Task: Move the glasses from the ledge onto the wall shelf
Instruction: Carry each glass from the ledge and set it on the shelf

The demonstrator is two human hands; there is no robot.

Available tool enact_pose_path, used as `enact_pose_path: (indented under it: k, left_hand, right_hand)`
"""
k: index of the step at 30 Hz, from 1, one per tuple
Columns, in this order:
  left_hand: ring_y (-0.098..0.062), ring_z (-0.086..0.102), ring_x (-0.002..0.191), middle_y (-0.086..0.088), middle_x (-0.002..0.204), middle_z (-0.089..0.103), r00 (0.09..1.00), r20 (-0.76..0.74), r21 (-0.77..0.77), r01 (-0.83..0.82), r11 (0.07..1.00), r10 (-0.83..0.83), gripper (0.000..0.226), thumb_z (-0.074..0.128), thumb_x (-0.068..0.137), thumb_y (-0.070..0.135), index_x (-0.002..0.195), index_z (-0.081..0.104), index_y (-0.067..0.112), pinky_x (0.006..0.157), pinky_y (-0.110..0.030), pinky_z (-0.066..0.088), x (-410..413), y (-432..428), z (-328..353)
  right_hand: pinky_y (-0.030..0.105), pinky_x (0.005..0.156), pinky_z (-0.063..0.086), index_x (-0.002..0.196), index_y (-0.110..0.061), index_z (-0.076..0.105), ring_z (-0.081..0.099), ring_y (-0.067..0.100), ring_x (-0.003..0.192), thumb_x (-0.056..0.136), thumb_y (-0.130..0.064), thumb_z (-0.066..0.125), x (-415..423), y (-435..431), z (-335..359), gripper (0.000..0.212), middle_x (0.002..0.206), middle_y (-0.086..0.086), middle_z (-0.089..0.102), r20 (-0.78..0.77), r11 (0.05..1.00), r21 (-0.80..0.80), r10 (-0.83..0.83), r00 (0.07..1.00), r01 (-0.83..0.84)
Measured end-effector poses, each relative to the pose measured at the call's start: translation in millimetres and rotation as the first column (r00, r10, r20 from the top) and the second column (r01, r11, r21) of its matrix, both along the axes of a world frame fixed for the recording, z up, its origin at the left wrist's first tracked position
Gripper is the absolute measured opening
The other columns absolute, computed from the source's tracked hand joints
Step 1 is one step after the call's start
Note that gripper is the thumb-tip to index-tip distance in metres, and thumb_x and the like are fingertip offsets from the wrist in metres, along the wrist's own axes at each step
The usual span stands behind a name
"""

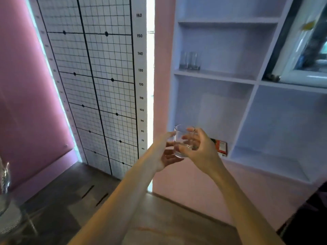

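Right hand grips a glass; left hand is open, fingers touching it. Above them, the shelf edge has free space beside two glasses.

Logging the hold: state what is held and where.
A clear glass, upright, held by its side wall in the right hand; left hand open beside it.

We see a grid chart on the wall, and down its white right margin runs a number scale: 160 at the top, then 150, 140, 130, 120, 110, 100, 90, 80, 70 and 60 lowest. A fainter scale on its left edge is too blurred to read, as is the red box.
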State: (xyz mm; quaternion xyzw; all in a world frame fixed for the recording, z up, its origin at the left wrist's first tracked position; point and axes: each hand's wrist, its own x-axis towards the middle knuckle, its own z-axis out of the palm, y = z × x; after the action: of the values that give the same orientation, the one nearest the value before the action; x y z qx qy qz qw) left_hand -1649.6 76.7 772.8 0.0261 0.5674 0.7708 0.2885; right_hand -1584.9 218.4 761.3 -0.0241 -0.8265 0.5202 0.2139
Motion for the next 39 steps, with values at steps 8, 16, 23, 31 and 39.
enact_pose_path:
  k: [8,16,23,31,39]
  left_hand:
    - [-0.031,0.071,0.064,-0.016,0.067,0.07,0.995,-0.086,0.011,0.048,0.999,-0.047,0.043,0.071,0.085,0.033,0.103,0.062,-0.004,0.073,-0.041,0.063,-130.9,67.9,74.9]
    - [-0.034,0.071,0.063,-0.015,0.073,0.068,0.973,-0.23,0.093,0.029,0.995,-0.007,0.026,0.066,0.089,0.022,0.097,0.066,-0.002,0.079,-0.049,0.062,-245.0,133.5,153.6]
    - [-0.036,0.066,0.085,-0.019,0.086,0.066,0.983,-0.179,0.191,-0.013,0.981,0.048,0.035,0.058,0.094,0.031,0.097,0.063,-0.003,0.079,-0.042,0.059,-296.3,145.5,174.2]
    - [-0.027,0.067,0.1,-0.012,0.11,0.069,0.979,-0.199,0.229,0.081,0.97,-0.034,0.045,0.052,0.095,0.052,0.111,0.063,0.012,0.094,-0.038,0.053,-325.1,136.2,171.5]
    - [-0.013,0.069,0.084,0.0,0.093,0.072,0.957,-0.277,0.264,0.16,0.951,-0.084,0.05,0.046,0.096,0.055,0.116,0.071,0.017,0.083,-0.029,0.05,-331.8,128.8,164.4]
  right_hand:
    - [0.01,0.072,0.058,0.123,-0.03,0.051,0.07,-0.005,0.095,0.073,-0.045,0.089,-133.4,70.1,62.7,0.064,0.112,-0.017,0.068,-0.156,0.998,-0.021,-0.065,0.986,0.062]
    - [0.034,0.08,0.063,0.11,-0.026,0.055,0.074,0.015,0.094,0.071,-0.036,0.093,-265.2,140.7,143.2,0.056,0.105,-0.001,0.073,-0.287,0.992,0.002,-0.117,0.951,0.123]
    - [0.03,0.078,0.061,0.109,-0.021,0.062,0.073,0.01,0.087,0.065,-0.035,0.095,-338.4,151.0,174.2,0.057,0.098,-0.002,0.073,-0.335,0.977,0.009,-0.198,0.921,0.214]
    - [0.042,0.088,0.061,0.106,-0.018,0.062,0.071,0.019,0.094,0.067,-0.029,0.095,-392.6,154.7,179.3,0.052,0.103,0.004,0.073,-0.27,0.916,0.009,-0.384,0.883,0.401]
    - [0.053,0.092,0.06,0.115,-0.013,0.065,0.073,0.021,0.098,0.065,-0.032,0.095,-408.5,146.8,180.7,0.061,0.104,0.005,0.075,-0.198,0.884,0.045,-0.448,0.872,0.465]
